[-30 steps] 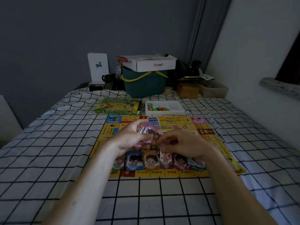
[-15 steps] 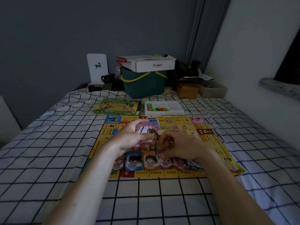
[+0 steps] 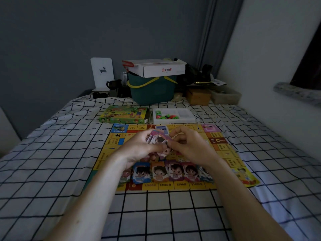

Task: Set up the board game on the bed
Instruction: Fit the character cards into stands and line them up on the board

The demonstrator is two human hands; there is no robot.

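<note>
A bed (image 3: 52, 171) covered by a white sheet with a black grid fills the view. A yellow game board (image 3: 111, 148) lies flat on it, just ahead of the person. Both hands are raised over the middle of the board. The left hand (image 3: 137, 148) is curled around a fanned stack of cards (image 3: 159, 139), gripping it. The right hand (image 3: 189, 146) has its fingers bent, pinching the edge of the same stack. Below the hands, a row of cards (image 3: 166, 172) with cartoon faces lies along the board's near edge. Beyond the board, the green game box (image 3: 124, 116) sits beside a white tray (image 3: 174, 116) of small coloured pieces. Further back stands a green bucket (image 3: 152, 91) with a white carton (image 3: 156, 68) on top.
</note>
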